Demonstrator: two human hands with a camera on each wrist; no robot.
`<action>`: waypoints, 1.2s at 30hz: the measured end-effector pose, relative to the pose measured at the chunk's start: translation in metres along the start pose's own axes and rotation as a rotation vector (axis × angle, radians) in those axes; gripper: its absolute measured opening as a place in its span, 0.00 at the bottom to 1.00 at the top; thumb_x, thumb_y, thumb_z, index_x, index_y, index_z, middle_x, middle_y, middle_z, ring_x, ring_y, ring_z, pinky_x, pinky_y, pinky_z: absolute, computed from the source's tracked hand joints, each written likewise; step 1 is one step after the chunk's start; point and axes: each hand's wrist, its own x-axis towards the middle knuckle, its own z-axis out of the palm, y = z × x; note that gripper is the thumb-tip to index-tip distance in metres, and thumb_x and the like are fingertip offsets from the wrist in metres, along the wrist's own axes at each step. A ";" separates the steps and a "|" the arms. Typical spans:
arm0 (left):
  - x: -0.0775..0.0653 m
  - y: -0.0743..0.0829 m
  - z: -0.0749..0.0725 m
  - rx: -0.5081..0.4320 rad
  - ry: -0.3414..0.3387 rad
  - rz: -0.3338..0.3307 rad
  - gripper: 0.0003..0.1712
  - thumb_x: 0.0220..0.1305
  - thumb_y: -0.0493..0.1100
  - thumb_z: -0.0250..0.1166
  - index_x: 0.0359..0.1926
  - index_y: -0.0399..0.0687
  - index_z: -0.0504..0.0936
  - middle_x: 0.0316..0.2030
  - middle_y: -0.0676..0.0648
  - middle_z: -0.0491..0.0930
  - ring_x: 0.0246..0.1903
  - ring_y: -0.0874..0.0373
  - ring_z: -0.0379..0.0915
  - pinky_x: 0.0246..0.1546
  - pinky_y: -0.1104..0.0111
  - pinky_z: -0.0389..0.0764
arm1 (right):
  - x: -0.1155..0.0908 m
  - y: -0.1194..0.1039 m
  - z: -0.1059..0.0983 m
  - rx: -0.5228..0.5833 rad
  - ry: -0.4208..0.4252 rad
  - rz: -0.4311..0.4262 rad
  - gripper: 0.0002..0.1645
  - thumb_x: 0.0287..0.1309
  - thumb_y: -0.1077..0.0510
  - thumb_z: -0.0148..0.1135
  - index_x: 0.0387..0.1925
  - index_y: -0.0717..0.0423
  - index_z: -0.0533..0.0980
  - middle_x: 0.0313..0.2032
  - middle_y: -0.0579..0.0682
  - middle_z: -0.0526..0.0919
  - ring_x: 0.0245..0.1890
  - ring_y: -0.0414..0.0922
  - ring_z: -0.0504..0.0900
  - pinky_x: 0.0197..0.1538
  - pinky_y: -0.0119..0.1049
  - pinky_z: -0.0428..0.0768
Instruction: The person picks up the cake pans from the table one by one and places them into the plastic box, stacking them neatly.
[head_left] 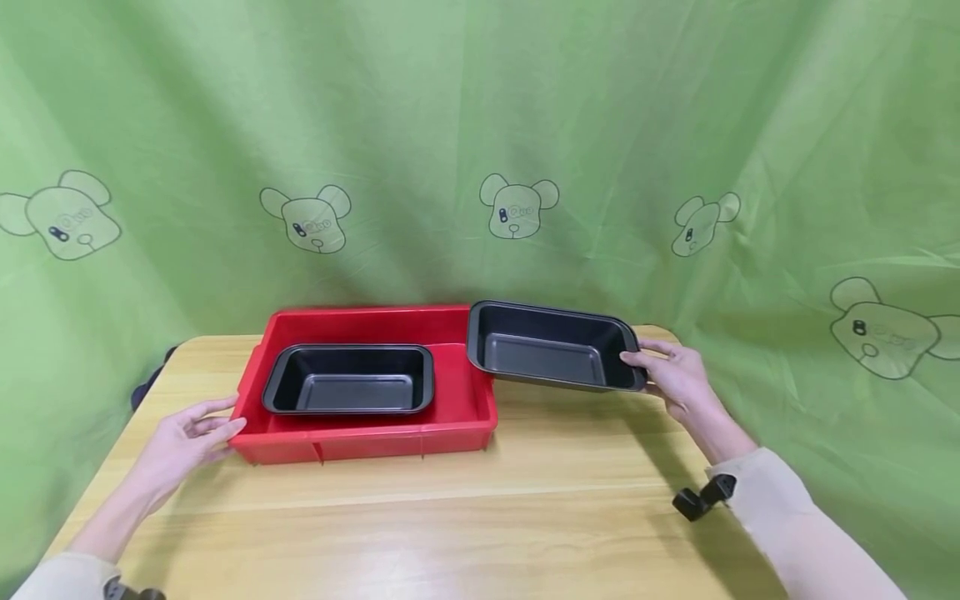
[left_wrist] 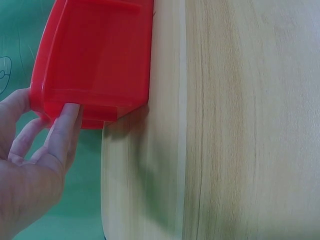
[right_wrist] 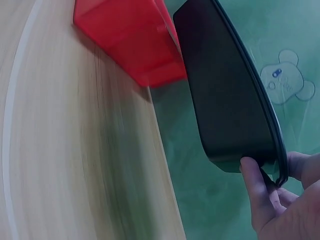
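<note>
A black loaf pan [head_left: 347,379] lies inside a red plastic bin [head_left: 375,442] on the table. A second black loaf pan [head_left: 553,346] is held up by its right end, its left end over the bin's right side. My right hand [head_left: 678,379] grips that end, thumb inside the rim and fingers outside; the right wrist view shows the pan's dark outer side [right_wrist: 225,90] above the table. At the bin's left end, my left hand [head_left: 187,437] holds the rim, with the fingers partly under the lip in the left wrist view.
The light wooden table [head_left: 420,533] runs under everything. A green curtain [head_left: 420,100] with printed bear heads hangs close behind and on both sides. A dark object [head_left: 150,383] shows past the table's left edge.
</note>
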 end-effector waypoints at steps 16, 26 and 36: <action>0.000 0.001 0.000 0.001 0.002 -0.014 0.44 0.73 0.51 0.69 0.79 0.36 0.62 0.44 0.69 0.82 0.44 0.75 0.84 0.49 0.69 0.91 | -0.006 -0.007 0.037 0.047 -0.001 -0.021 0.20 0.62 0.67 0.71 0.55 0.58 0.79 0.26 0.39 0.89 0.26 0.35 0.90 0.32 0.31 0.90; -0.001 0.002 0.000 -0.001 0.002 -0.022 0.44 0.73 0.51 0.69 0.79 0.37 0.62 0.44 0.69 0.82 0.44 0.76 0.83 0.49 0.68 0.91 | -0.009 -0.011 0.062 0.048 -0.010 -0.021 0.33 0.63 0.67 0.70 0.68 0.68 0.72 0.26 0.40 0.89 0.26 0.36 0.90 0.31 0.30 0.90; -0.001 0.001 0.000 -0.006 -0.005 -0.020 0.44 0.73 0.51 0.69 0.79 0.37 0.62 0.45 0.68 0.82 0.44 0.75 0.84 0.50 0.68 0.91 | -0.009 -0.010 0.089 0.076 -0.002 -0.026 0.29 0.61 0.67 0.71 0.64 0.66 0.76 0.25 0.42 0.89 0.25 0.37 0.90 0.29 0.31 0.89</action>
